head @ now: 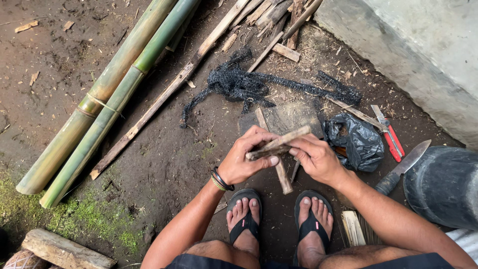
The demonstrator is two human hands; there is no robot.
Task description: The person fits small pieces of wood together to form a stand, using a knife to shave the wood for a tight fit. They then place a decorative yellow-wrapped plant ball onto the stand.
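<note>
Bamboo strip [279,143], both hands gripping, black bag [358,142] beside

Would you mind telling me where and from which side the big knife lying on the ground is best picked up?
Take the knife by its dark handle, the end nearest the right hand, coming from above. The bare blade points up and away toward the red-handled cutters, so the handle is probably the safe part; the black tub crowds its far side.

Worn on the head, looking straight down, close above the hands and sandalled feet [279,219], over the dirt floor [164,164].
</note>
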